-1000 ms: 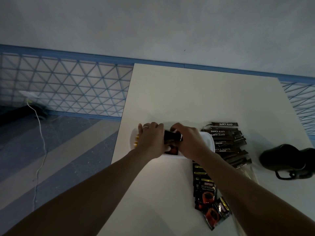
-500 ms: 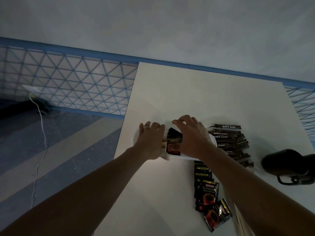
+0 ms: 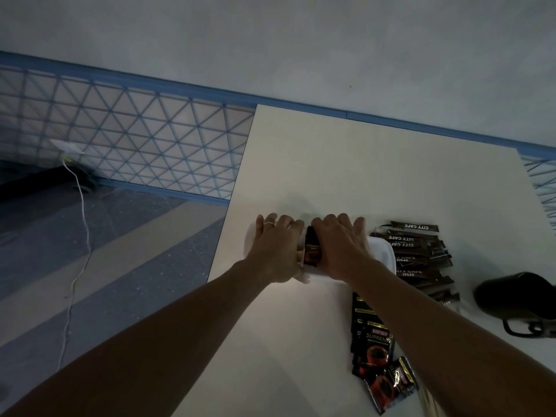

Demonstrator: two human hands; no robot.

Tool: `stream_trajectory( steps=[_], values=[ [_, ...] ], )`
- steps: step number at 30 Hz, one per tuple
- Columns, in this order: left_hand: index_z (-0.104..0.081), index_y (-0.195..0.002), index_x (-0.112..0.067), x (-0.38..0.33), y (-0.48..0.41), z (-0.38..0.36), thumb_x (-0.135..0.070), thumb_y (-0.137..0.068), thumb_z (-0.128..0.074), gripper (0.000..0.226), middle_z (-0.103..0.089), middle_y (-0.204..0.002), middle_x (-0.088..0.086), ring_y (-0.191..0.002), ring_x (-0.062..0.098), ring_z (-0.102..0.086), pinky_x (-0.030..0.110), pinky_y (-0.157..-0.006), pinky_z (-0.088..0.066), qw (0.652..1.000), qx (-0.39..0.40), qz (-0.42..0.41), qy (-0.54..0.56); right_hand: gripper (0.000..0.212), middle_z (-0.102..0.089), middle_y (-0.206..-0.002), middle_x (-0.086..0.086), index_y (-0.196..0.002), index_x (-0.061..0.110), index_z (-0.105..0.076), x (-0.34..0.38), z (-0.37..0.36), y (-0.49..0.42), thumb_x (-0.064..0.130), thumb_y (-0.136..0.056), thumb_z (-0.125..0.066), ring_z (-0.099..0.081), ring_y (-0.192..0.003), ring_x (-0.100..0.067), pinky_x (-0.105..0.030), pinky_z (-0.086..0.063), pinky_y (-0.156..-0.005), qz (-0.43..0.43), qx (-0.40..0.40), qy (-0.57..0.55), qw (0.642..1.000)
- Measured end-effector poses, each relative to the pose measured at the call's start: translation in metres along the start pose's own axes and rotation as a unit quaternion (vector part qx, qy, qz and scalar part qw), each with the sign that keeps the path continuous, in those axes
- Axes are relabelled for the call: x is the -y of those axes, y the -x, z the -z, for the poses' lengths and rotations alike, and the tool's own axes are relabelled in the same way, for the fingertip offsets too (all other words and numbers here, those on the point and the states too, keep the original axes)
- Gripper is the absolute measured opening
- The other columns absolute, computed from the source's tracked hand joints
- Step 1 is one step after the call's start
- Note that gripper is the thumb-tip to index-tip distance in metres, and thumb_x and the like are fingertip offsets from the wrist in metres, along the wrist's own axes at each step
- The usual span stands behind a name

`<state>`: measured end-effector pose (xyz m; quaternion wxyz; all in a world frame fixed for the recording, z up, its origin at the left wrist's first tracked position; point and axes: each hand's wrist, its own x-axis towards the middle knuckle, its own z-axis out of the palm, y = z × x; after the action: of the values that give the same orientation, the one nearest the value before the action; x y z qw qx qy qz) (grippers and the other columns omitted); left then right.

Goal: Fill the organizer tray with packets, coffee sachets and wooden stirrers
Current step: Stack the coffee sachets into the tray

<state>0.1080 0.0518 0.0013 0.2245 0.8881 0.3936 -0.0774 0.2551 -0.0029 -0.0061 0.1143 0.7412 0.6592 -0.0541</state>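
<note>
The white organizer tray (image 3: 382,256) is sitting on the white table (image 3: 346,164), near its left edge, with both hands lying over it. The left hand (image 3: 276,251), wearing a ring, is resting palm down with straight, spread fingers over the tray's left part. The right hand (image 3: 343,248) is lying flat, fingers extended, over the middle. Between the 2 hands, dark coffee sachets (image 3: 313,251) are standing on edge inside the tray, touching both hands; the thumbs are hidden, so I cannot tell whether either one is pinching them. Just right of the tray, City Cafe sugar sticks (image 3: 418,257) are lying in a loose pile. Nearer, Kopiko Supreme sachets (image 3: 373,341) are lying heaped beside the right forearm. A black object with a loop handle (image 3: 517,299) is sitting at the far right.
</note>
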Motion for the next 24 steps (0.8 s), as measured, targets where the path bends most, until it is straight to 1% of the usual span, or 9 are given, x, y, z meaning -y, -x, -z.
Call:
stream_trajectory(
  steps=[3,7,11,15,20,24],
  values=[
    [-0.038,-0.14,-0.021,0.0,0.0,0.0,-0.065,-0.059,-0.08,0.101,-0.043,-0.144,0.005,-0.138,0.032,-0.03,0.053,-0.119,-0.012,1.0,-0.006,-0.002,-0.003,0.059,-0.058,-0.112,0.001,-0.116,0.027,-0.047,0.002,0.0,-0.003,0.057,-0.072,-0.071,-0.051,-0.108,-0.025,-0.045,-0.034,-0.091,0.011,-0.005,0.003,1.0],
    [-0.041,-0.137,-0.021,0.001,0.0,-0.001,-0.065,-0.058,-0.08,0.099,-0.046,-0.142,0.004,-0.136,0.03,-0.033,0.052,-0.118,-0.014,1.0,-0.01,-0.003,0.001,0.058,-0.059,-0.11,0.002,-0.118,0.028,-0.048,0.002,-0.002,-0.003,0.055,-0.072,-0.071,-0.053,-0.105,-0.023,-0.043,-0.034,-0.089,0.01,-0.014,-0.012,1.0],
    [-0.037,-0.142,-0.02,0.001,0.0,0.0,-0.065,-0.059,-0.079,0.103,-0.042,-0.146,0.005,-0.139,0.032,-0.029,0.053,-0.119,-0.012,1.0,-0.001,-0.001,-0.004,0.056,-0.061,-0.116,0.005,-0.125,0.03,-0.052,-0.007,0.001,-0.001,0.043,-0.074,-0.072,-0.054,-0.109,-0.023,-0.041,-0.033,-0.089,0.007,-0.032,-0.061,0.998],
    [-0.032,-0.145,-0.019,0.001,0.001,0.0,-0.064,-0.062,-0.078,0.105,-0.035,-0.15,0.006,-0.141,0.033,-0.024,0.053,-0.119,-0.008,1.0,0.012,0.002,-0.012,0.043,-0.066,-0.111,0.01,-0.117,0.033,-0.062,-0.016,0.009,-0.003,0.042,-0.077,-0.072,-0.055,-0.108,-0.019,-0.04,-0.031,-0.088,-0.011,-0.054,-0.11,0.992],
    [-0.031,-0.146,-0.02,0.0,0.001,0.0,-0.063,-0.062,-0.078,0.105,-0.034,-0.151,0.005,-0.142,0.032,-0.022,0.052,-0.119,-0.007,1.0,0.012,0.003,-0.009,0.036,-0.069,-0.107,0.01,-0.112,0.034,-0.065,-0.018,0.009,-0.002,0.042,-0.078,-0.075,-0.056,-0.105,-0.018,-0.04,-0.031,-0.088,-0.03,-0.072,-0.131,0.988],
    [-0.032,-0.145,-0.021,0.0,0.001,0.001,-0.065,-0.061,-0.078,0.106,-0.036,-0.15,0.005,-0.141,0.032,-0.025,0.053,-0.119,-0.009,1.0,0.013,-0.001,-0.011,0.041,-0.068,-0.109,0.01,-0.117,0.035,-0.063,-0.014,0.006,0.002,0.036,-0.078,-0.075,-0.057,-0.106,-0.019,-0.039,-0.032,-0.087,-0.035,-0.081,-0.134,0.987]
  ],
)
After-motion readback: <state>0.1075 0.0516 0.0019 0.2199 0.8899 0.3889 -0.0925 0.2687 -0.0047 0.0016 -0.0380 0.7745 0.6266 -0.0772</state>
